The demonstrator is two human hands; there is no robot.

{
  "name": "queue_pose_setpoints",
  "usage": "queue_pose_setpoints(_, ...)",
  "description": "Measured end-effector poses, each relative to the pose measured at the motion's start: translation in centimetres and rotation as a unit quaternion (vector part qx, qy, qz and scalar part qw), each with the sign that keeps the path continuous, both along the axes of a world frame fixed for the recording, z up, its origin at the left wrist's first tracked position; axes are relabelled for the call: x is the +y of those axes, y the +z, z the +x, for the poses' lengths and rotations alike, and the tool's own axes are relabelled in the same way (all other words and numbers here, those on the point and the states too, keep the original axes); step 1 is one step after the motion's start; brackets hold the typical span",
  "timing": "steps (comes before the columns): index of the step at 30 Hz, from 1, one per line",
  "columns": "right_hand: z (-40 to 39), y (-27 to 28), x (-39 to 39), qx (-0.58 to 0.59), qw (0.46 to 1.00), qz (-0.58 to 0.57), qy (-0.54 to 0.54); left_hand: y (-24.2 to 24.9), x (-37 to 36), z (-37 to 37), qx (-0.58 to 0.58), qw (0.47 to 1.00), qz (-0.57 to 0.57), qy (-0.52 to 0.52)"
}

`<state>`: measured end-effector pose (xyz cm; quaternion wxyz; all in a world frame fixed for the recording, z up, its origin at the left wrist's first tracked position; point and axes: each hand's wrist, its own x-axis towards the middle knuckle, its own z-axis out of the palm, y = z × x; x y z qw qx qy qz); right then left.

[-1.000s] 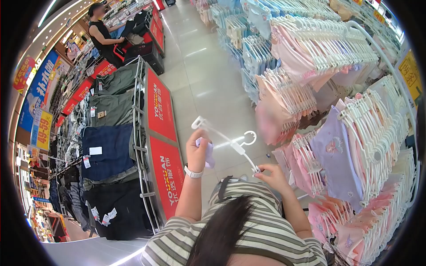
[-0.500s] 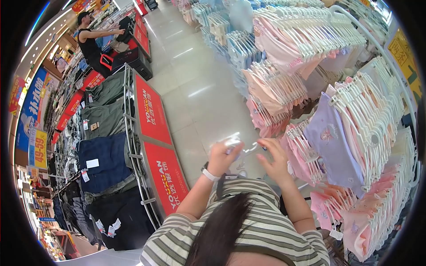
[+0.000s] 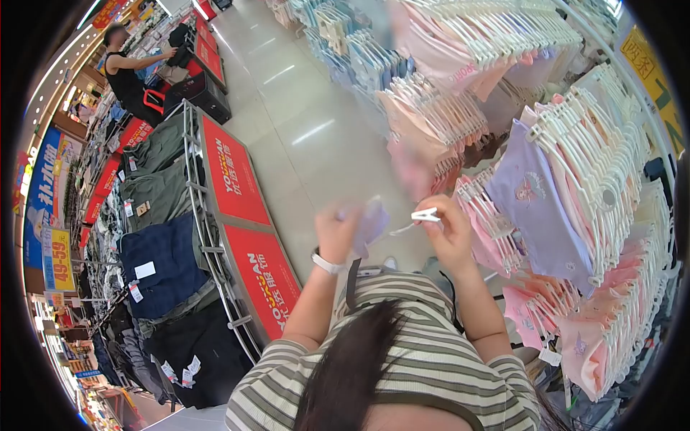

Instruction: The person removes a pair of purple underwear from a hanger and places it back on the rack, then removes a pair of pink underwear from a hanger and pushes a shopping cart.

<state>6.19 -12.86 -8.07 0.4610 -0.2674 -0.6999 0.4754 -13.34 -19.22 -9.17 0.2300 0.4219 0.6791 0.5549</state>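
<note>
Near the middle, my left hand (image 3: pixel 336 233) is closed on a small pale lavender cloth (image 3: pixel 372 224), both blurred by motion. To its right, my right hand (image 3: pixel 451 231) pinches a white clip hanger (image 3: pixel 425 215), whose thin bar reaches left toward the cloth. The cloth and the hanger look apart, though blur hides the exact gap. A larger lavender garment (image 3: pixel 539 197) hangs on the rack to the right of my right hand.
Racks of pink garments (image 3: pixel 431 118) and blue garments (image 3: pixel 359 54) on white hangers fill the right. On the left stands a bin of folded trousers (image 3: pixel 157 255) with red side panels (image 3: pixel 248 276). A person (image 3: pixel 129 79) stands at the upper left.
My left hand has moved slightly left, and the lavender cloth now shows clearly beside it. My right hand has turned, bringing the white clip up into view.
</note>
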Motion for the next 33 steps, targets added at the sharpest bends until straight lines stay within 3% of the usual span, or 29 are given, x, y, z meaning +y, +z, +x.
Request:
queue_pose_setpoints(1, 0.1, 0.2, 0.2, -0.003, 1.0, -0.005, -0.001, 0.4, 0.4, -0.5, -0.013, 0.999, 0.004, 0.048)
queue_pose_setpoints(4, 0.1, -0.1, 0.8, -0.104, 0.984, -0.068, 0.128, 1.3, 1.1, -1.1, -0.08, 0.992, 0.068, 0.065)
queue_pose_setpoints(5, -0.3, -1.1, 0.8, -0.103, 0.984, -0.069, 0.127, 1.1, 1.2, -1.1, -0.08, 0.993, 0.067, 0.063)
queue_pose_setpoints(8, -1.4, -2.4, 0.7, -0.105, 0.985, -0.006, 0.137, 0.1, 1.3, -1.0, -0.041, 0.995, 0.075, 0.041)
queue_pose_setpoints(14, -1.2, -1.6, 1.9, -0.133, 0.955, -0.078, 0.254, 0.3, 0.3, -0.3, -0.091, 0.984, 0.067, -0.139)
queue_pose_setpoints(16, -1.2, -1.9, 2.2, -0.15, 0.943, 0.028, 0.297, 0.9, 0.1, 0.0, -0.137, 0.964, 0.105, -0.199)
queue_pose_setpoints(19, -1.3, -3.1, 2.4, -0.108, 0.937, 0.009, 0.331, 1.3, -0.1, -0.5, -0.143, 0.962, 0.113, -0.205)
queue_pose_setpoints(23, -0.6, -2.9, 2.7, -0.116, 0.938, -0.032, 0.326, 0.5, -0.6, -1.9, -0.148, 0.967, 0.14, -0.155)
queue_pose_setpoints(25, 0.1, -3.1, 3.2, -0.193, 0.942, 0.037, 0.273, 0.6, -0.8, -2.7, -0.175, 0.966, 0.143, -0.124)
queue_pose_setpoints(29, 0.4, -5.0, 3.5, -0.147, 0.956, 0.035, 0.253, 0.6, -0.4, -3.3, -0.243, 0.934, 0.221, -0.138)
queue_pose_setpoints(31, 0.3, -3.6, 3.5, -0.139, 0.943, -0.07, 0.295, 0.6, -0.3, -3.2, -0.243, 0.938, 0.217, -0.117)
queue_pose_setpoints(33, 0.3, -3.6, 3.3, -0.127, 0.955, -0.055, 0.262, 0.8, 0.0, -3.3, -0.294, 0.931, 0.209, -0.063)
